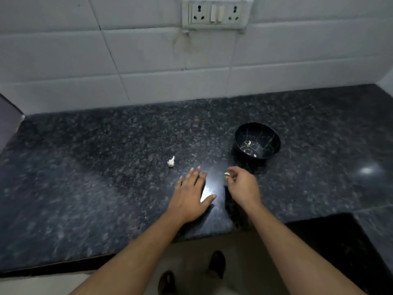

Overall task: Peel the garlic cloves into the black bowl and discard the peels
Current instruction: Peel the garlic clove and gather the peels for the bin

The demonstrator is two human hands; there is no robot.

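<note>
Granite counter [106, 188], black bowl [274, 143] at 2 o'clock w/ a couple peeled bits inside. L hand [191, 196] flat, fingers spread, holds nothing; R hand [242, 184] pinches a garlic clove [227, 173] just short of the bowl. Looks like peel/drop step: next, clove into bowl, then fetch the garlic piece [171, 162] at 11 o'clock of the L hand.

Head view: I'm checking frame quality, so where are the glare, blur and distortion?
Head view: bright glare on the countertop between the left hand and right hand, a second glint far right; granite speckle smeared by motion blur; wide-angle lens bows the tile lines.
</note>
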